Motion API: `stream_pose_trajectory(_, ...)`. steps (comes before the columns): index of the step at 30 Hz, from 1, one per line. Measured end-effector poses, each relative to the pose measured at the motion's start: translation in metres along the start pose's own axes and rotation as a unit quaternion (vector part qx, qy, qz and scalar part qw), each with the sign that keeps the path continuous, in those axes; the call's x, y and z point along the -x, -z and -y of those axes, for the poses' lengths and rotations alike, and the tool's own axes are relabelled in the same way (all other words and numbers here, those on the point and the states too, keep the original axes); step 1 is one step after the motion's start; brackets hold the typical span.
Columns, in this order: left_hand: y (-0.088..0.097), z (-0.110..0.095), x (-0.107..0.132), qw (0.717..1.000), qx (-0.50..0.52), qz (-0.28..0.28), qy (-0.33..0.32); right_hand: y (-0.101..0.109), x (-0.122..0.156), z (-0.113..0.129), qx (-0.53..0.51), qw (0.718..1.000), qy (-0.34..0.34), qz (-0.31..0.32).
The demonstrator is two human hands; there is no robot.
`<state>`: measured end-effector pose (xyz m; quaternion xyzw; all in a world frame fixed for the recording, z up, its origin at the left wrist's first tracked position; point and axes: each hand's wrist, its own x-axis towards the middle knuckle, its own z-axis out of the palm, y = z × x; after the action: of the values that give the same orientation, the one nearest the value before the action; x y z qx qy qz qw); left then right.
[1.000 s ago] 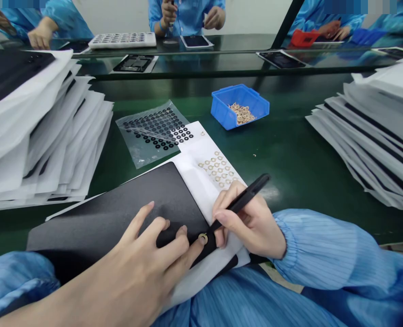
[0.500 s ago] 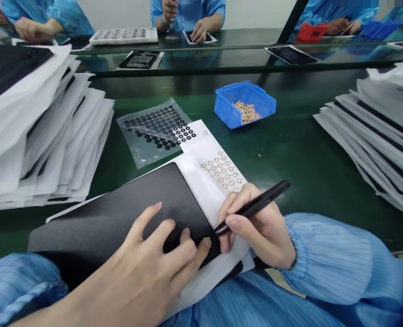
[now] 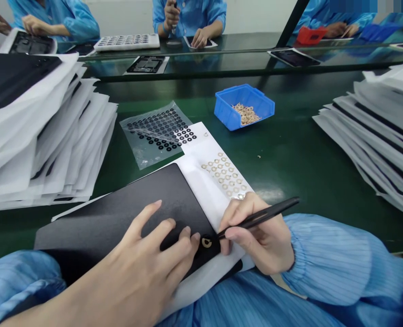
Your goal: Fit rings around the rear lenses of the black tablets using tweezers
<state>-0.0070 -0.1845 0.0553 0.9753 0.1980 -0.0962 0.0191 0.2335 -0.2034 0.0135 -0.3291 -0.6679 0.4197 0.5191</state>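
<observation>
My left hand [image 3: 154, 254] rests with spread fingers on a flat black panel [image 3: 120, 206]. A small gold ring [image 3: 206, 242] sits near the panel's right corner, just beside my fingertips. In my right hand [image 3: 259, 240] is a pair of black tweezers [image 3: 262, 215], held like a pen, with the tips at the panel's edge close to the ring. Under the panel lies white paper [image 3: 204, 204]. A white sheet [image 3: 201, 141] beyond it carries rows of gold rings [image 3: 223, 174].
A clear bag [image 3: 143, 152] with black rings lies behind the panel. Past it stands a blue bin [image 3: 228, 111] of small gold pieces. Stacks of paper-wrapped panels flank me on the left [image 3: 61, 150] and right [image 3: 365, 131]. Co-workers' hands [image 3: 201, 38] are busy across the bench.
My left fingertip has drawn back to the left, uncovering the gold ring on the panel. My right hand and the tweezers have shifted slightly down, the tweezers now lying flatter.
</observation>
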Motion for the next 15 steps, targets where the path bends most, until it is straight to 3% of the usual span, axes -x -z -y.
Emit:
stream_pose_trajectory(5,0.001,-0.002,-0.002,0.998,-0.030,-0.046,-0.026,0.000,0.001,-0.001,-0.066,0.998,-0.011,0.013)
stream_pose_trajectory(9,0.018,-0.004,-0.009,0.998,0.007,-0.064,-0.014,0.006,-0.007,0.007,-0.151,0.986,-0.063,0.029)
stream_pose_trajectory(11,0.031,0.003,-0.011,0.998,0.042,-0.056,0.000,0.020,-0.022,0.014,-0.105,0.993,-0.049,-0.022)
stream_pose_trajectory(13,0.042,0.019,-0.013,0.996,0.072,-0.041,0.013,0.044,-0.046,0.019,0.010,0.993,-0.020,-0.112)
stream_pose_trajectory(15,0.049,0.045,-0.017,0.994,0.099,-0.021,0.033,0.077,-0.076,0.017,0.123,0.970,0.008,-0.209)
